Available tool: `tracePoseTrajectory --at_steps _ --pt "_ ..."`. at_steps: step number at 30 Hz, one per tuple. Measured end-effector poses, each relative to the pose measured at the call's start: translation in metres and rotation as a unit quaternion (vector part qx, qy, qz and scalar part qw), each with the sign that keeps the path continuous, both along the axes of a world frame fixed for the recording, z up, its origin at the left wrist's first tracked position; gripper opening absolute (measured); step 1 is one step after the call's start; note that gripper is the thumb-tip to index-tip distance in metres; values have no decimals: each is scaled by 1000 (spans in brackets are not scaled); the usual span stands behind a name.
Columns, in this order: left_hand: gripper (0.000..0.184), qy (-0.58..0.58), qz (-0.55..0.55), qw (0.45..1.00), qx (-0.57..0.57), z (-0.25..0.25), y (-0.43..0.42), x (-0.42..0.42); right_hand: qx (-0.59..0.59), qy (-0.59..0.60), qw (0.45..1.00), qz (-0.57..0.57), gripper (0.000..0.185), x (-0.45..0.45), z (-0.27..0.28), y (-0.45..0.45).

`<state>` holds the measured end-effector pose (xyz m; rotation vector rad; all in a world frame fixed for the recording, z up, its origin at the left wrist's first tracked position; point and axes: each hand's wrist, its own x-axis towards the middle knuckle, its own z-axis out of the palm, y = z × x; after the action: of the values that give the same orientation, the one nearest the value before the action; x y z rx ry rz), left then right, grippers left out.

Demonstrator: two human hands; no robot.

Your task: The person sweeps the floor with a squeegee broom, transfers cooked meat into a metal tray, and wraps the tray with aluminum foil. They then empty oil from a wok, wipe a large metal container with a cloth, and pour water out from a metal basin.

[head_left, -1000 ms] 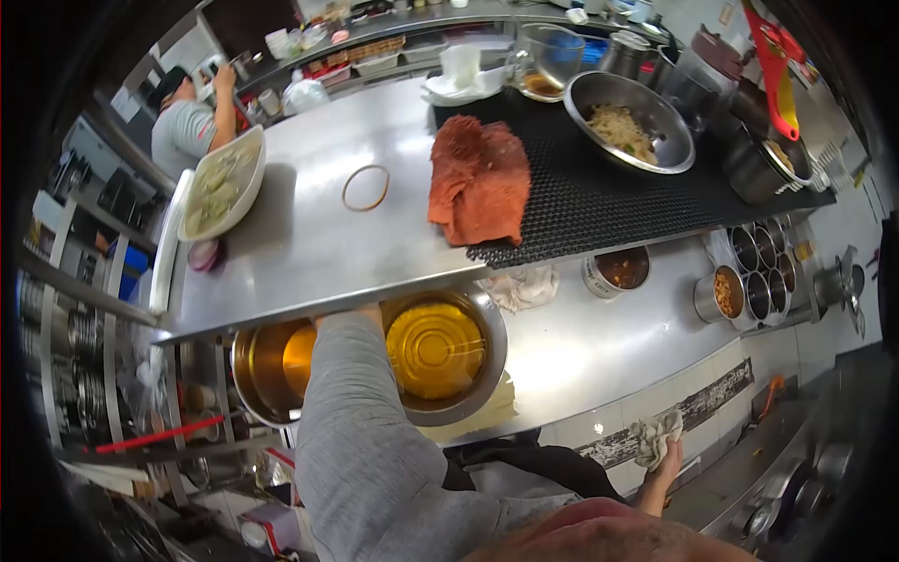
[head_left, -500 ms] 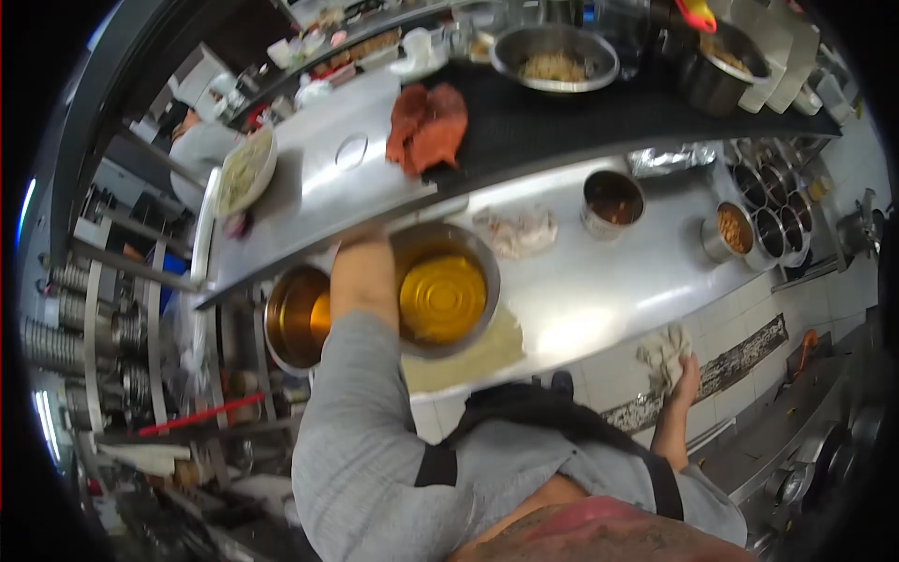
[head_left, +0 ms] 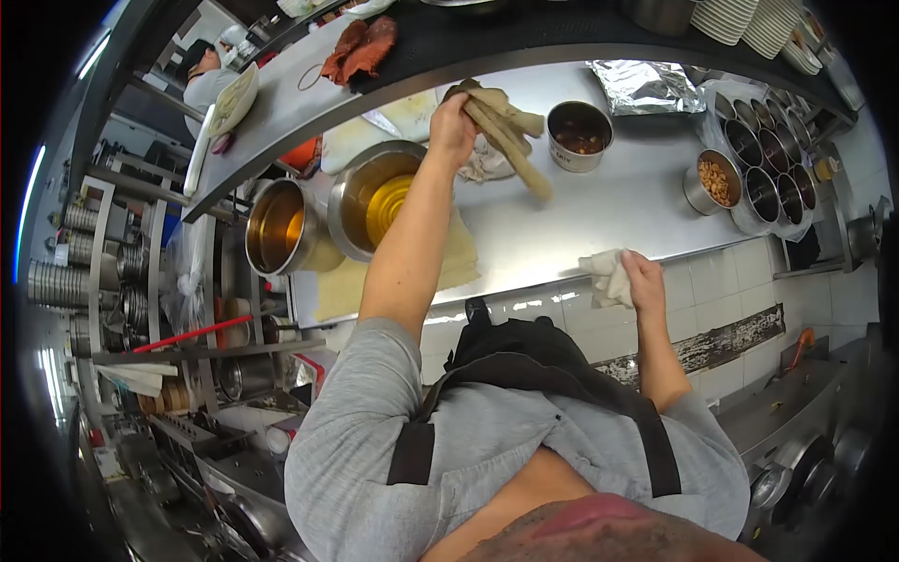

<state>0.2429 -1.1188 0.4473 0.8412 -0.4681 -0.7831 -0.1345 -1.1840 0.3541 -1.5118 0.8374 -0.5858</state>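
Note:
My left hand [head_left: 453,133] is closed on a greenish-brown cloth [head_left: 508,140], raised over the steel counter with its folds hanging to the right. Lower down, past the counter's front edge, my right hand [head_left: 644,281] grips a crumpled off-white cloth [head_left: 611,278]. Under my left forearm stands a wide steel bowl [head_left: 348,208] with clear yellow oil in it, partly covered by the arm. Beside it is a steel pot [head_left: 262,234] of amber liquid. Both stand by a flat yellowish cloth [head_left: 351,292]. A crumpled whitish cloth [head_left: 487,164] lies behind the raised one.
On the counter [head_left: 552,225] are a pot of dark liquid [head_left: 579,140], a foil-covered tray [head_left: 646,89], a can of nuts [head_left: 716,183] and several round containers [head_left: 768,159]. A raised shelf [head_left: 449,56] carries a reddish cloth [head_left: 361,51]. Another person [head_left: 204,80] stands far left.
My left hand has come back from beyond the bowl and moved right, now with the greenish-brown cloth in view. My right hand has risen toward the counter edge with its cloth. The view has shifted.

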Motion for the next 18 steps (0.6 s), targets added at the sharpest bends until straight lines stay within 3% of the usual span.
tracePoseTrajectory --at_steps 1,4,5,6,7,9,10,11,13,14,16,18 --pt "30 27 -8 999 -22 1 4 -13 17 54 997 53 31 4 9 -3" --pt "29 125 -38 989 -67 18 35 -52 -41 66 982 173 34 37 39 4" --pt "29 129 -19 989 -69 31 49 -67 -88 32 978 186 38 52 47 12" --pt "32 165 -76 981 -72 46 65 -83 -133 -4 970 202 42 63 50 20" --pt "34 199 -128 968 -79 55 82 -95 -133 -2 964 229 42 70 49 27" --pt "38 218 -129 962 -105 55 114 -110 -170 -20 938 302 49 97 48 53" --pt "39 227 -93 966 -84 50 132 -117 -116 -69 954 269 44 101 53 77" --pt "40 241 -51 967 -64 43 153 -125 -112 -71 935 330 44 104 55 92" --pt "45 202 78 971 99 27 210 -148 -28 -60 940 336 40 109 55 123" --pt "45 209 121 967 88 16 241 -158 -26 -58 924 377 40 111 58 140" --pt "58 156 114 964 183 -13 298 -176 106 -40 879 463 33 117 66 170" --pt "67 181 197 939 218 -39 331 -187 93 -4 849 521 31 134 62 177"
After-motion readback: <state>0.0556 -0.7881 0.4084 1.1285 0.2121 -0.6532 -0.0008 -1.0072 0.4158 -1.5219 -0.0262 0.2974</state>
